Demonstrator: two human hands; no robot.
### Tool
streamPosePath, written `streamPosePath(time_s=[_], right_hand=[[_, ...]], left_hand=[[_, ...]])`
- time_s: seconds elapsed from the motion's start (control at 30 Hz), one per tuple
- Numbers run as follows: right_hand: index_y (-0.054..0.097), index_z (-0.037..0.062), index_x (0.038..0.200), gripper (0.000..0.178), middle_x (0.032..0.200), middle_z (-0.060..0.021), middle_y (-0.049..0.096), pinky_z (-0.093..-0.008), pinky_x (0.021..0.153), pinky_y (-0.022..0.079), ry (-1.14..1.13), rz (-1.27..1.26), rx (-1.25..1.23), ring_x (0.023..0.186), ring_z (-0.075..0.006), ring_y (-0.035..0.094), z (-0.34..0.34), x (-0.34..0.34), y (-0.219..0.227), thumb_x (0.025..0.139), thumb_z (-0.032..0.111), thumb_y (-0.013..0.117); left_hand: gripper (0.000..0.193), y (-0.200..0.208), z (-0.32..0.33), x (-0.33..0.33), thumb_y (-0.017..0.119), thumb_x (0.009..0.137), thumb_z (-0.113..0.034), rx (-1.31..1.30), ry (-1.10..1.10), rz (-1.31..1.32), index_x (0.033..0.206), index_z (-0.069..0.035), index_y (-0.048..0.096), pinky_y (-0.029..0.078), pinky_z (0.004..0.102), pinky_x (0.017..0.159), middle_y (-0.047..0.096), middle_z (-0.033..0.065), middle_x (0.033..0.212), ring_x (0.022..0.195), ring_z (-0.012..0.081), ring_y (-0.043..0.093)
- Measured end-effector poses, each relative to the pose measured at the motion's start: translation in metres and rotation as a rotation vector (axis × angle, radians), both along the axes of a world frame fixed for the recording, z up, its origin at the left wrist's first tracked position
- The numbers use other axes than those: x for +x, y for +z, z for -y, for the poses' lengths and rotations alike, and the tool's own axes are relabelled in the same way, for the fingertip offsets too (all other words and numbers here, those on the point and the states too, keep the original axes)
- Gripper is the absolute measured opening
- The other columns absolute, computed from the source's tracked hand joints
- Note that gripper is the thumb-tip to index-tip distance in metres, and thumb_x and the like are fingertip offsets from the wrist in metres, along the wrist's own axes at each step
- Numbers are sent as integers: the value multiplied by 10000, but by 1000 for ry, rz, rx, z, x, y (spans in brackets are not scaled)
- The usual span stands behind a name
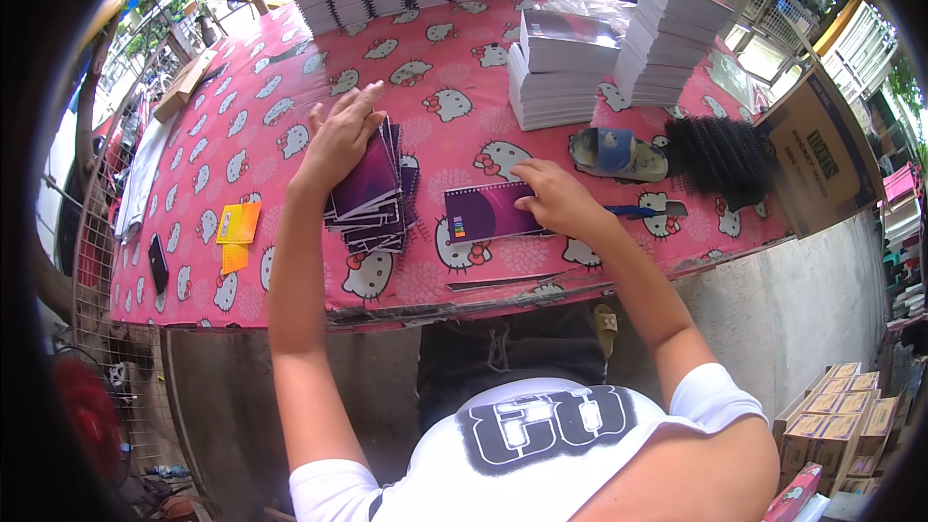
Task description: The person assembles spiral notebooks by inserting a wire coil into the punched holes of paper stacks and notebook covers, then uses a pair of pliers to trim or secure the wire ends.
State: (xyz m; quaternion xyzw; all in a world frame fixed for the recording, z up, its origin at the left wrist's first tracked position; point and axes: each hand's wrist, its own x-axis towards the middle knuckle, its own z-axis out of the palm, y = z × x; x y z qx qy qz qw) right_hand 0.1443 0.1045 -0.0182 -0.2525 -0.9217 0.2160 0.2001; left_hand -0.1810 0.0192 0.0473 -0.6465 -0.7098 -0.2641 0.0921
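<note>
My left hand (340,138) lies with its fingers stretched out over the upper left part of a fanned, uneven pile of purple notebook covers or thin notepads (370,188). Part of that pile is hidden beneath the hand. To its right, a single purple notepad (491,213) lies flat on the table, a row of punched holes along its far edge. My right hand (561,197) rests at this notepad's right end. Its thumb touches the purple surface while the fingers spread apart near the far edge. A blue pen (630,212) lies beside my right wrist.
Tall stacks of white-edged pads (559,87) stand at the back. A heap of black binding coils (720,157) lies by a cardboard box (820,150) on the right, next to a blue-topped container (617,152). Leftward are a yellow-orange packet (238,224) and a phone (158,264).
</note>
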Motion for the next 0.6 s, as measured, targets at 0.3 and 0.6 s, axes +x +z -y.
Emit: streamPosePath(time_s=[0.3,0.6], right_hand=[[600,71,1142,538,1168,-148,552,-457,951,404,-1,642,-176,1155,-343,500,-31,-32,19,686,267,809],[572,43,940,326,982,-117,580,-362,721,502,33,-219,-38,823,-246,602,42,23,33,674,-10,754]], left_hand=[[410,24,81,150,662,894,-140,170,-476,869,1282,-47,567,394,349,1032,561,165,1320,1242,242,519],[601,-84,67,189,630,816,112,186,-105,1004,1349,-124,482,494,280,738,576,70,991,849,135,578]])
